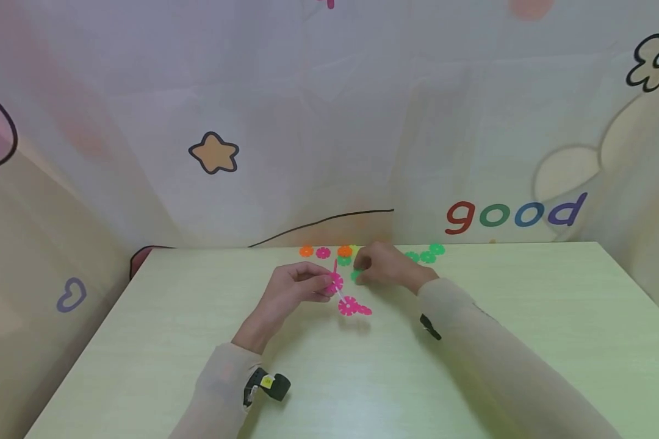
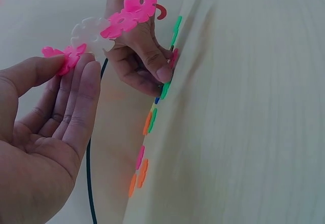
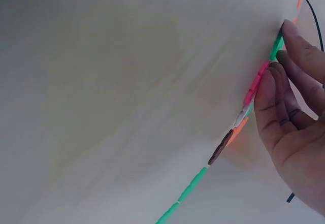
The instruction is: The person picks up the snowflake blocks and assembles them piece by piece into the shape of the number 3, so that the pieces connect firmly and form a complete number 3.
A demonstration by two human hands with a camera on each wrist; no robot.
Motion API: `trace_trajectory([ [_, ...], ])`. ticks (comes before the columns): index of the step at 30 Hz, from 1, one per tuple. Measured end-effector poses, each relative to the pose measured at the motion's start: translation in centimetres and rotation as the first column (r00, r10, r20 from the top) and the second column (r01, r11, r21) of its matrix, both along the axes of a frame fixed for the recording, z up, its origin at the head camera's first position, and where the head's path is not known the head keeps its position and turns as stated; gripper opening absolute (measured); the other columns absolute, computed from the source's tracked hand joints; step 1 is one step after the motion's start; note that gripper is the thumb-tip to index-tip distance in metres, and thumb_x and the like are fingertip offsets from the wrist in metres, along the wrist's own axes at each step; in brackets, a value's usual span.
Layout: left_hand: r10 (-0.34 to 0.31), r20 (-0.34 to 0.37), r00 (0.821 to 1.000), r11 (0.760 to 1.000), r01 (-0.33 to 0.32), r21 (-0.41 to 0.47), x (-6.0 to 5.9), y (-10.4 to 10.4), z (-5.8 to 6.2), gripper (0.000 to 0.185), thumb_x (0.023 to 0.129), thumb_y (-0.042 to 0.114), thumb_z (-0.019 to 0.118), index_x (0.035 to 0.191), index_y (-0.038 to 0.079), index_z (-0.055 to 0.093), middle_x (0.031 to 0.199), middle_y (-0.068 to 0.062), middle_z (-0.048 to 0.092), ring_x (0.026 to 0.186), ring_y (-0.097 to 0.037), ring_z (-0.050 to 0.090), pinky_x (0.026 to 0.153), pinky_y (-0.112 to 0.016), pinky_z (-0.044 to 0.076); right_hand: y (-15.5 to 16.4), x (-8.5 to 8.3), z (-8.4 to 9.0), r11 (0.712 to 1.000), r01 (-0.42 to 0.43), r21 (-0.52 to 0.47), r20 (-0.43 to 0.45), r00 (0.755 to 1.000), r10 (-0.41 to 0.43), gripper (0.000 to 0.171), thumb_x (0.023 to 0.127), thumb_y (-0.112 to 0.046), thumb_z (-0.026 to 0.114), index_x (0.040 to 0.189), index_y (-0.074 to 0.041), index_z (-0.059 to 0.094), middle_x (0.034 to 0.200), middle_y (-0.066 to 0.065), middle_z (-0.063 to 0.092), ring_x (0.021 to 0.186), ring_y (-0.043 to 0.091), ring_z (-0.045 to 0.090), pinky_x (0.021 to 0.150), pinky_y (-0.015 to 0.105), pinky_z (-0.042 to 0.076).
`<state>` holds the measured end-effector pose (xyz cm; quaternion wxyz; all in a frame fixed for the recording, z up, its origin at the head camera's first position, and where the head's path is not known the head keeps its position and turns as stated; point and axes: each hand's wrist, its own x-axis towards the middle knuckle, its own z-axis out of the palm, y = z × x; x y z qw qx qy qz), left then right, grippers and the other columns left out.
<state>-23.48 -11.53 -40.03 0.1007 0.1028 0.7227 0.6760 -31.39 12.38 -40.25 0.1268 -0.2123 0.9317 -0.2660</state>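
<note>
the left hand (image 1: 293, 289) pinches one end of a chain of flower discs (image 2: 109, 26), pink ones with a white one between them, between thumb and straight fingertips; in the head view the chain hangs over the pale green counter (image 1: 527, 341), its far end low near the surface. the right hand (image 1: 381, 265) lies just beyond it with fingers curled down, the fingertips (image 2: 162, 74) pressing on a green disc (image 1: 356, 275) that lies flat on the counter. behind the hands, a loose row of discs (image 1: 323, 252), orange, pink and green, lies along the counter's far edge by the cartoon-print curtain (image 1: 214, 152).
</note>
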Motion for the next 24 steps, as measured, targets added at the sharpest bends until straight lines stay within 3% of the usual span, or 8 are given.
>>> trace_trajectory([
  [8, 0.006, -0.011, 1.000, 1.000, -0.006, 0.009, 0.0, 0.2, 0.0, 0.016, 0.101, 0.007, 0.073, 0.114, -0.003, 0.076, 0.104, -0.015, 0.078, 0.092, -0.032, 0.078, 0.085, -0.035, 0.064, 0.0, 0.4, 0.1, 0.998, 0.047, -0.040, -0.001, 0.999, -0.047, 0.021, 0.091, -0.011, 0.086, 0.106, -0.007, 0.072, 0.101, 0.005, 0.069, 0.099, 0.026, 0.062, 0.091, 0.038, 0.059],
  [12, -0.003, -0.014, 1.000, 1.000, 0.004, 0.011, 0.0, 0.3, -0.1, 0.017, 0.101, 0.008, 0.074, 0.113, -0.004, 0.076, 0.104, -0.015, 0.078, 0.091, -0.027, 0.078, 0.086, -0.037, 0.064, 0.3, 1.4, 0.5, 0.979, 0.088, -0.183, 0.036, 0.996, -0.082, 0.016, 0.094, -0.010, 0.082, 0.104, -0.006, 0.069, 0.098, 0.006, 0.069, 0.089, 0.026, 0.065, 0.081, 0.034, 0.061],
  [14, -0.009, -0.020, 1.000, 1.000, 0.009, 0.003, 0.1, 0.3, -0.1, 0.018, 0.101, 0.009, 0.074, 0.114, -0.004, 0.076, 0.104, -0.014, 0.078, 0.091, -0.026, 0.078, 0.086, -0.037, 0.064, 0.6, 2.2, 0.9, 0.948, 0.120, -0.294, 0.065, 0.992, -0.105, 0.016, 0.096, -0.011, 0.080, 0.106, -0.005, 0.068, 0.097, 0.008, 0.070, 0.086, 0.028, 0.068, 0.076, 0.033, 0.062],
  [17, -0.014, -0.031, 0.999, 1.000, 0.013, -0.012, 0.1, 0.3, -0.1, 0.019, 0.101, 0.010, 0.074, 0.115, -0.004, 0.076, 0.104, -0.014, 0.078, 0.091, -0.025, 0.077, 0.086, -0.036, 0.064, 0.9, 3.6, 1.7, 0.878, 0.153, -0.453, 0.082, 0.988, -0.130, 0.018, 0.098, -0.013, 0.078, 0.109, -0.004, 0.067, 0.097, 0.011, 0.071, 0.085, 0.034, 0.072, 0.076, 0.037, 0.064],
  [24, -0.020, -0.058, 0.998, 1.000, 0.020, -0.008, 0.4, 0.5, 0.1, 0.017, 0.101, 0.010, 0.073, 0.113, -0.003, 0.076, 0.103, -0.013, 0.079, 0.087, -0.025, 0.078, 0.085, -0.036, 0.064, 1.2, 5.9, 2.6, 0.748, 0.163, -0.643, 0.048, 0.984, -0.173, 0.020, 0.099, -0.014, 0.078, 0.113, -0.003, 0.069, 0.100, 0.012, 0.074, 0.089, 0.035, 0.074, 0.088, 0.054, 0.063],
])
